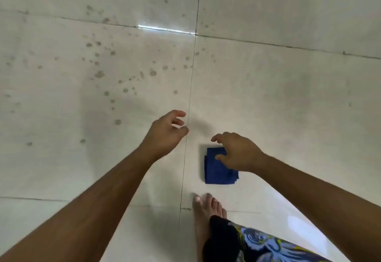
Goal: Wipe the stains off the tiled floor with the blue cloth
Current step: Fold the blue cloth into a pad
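A folded blue cloth [218,169] lies flat on the pale tiled floor [288,96], just ahead of my bare foot. My right hand [237,152] hovers over the cloth's far right corner with fingers spread and relaxed; whether it touches the cloth is unclear. My left hand [167,131] hangs in the air to the left of the cloth, fingers loosely curled, holding nothing. Several dark grey stains [115,71] are scattered over the tiles ahead and to the left, from near my left hand up to the far edge.
My bare right foot [206,212] stands just behind the cloth, with a patterned garment [257,243] over the leg. Dark grout lines [189,96] cross the floor. A bright light reflection [165,29] lies along one joint ahead.
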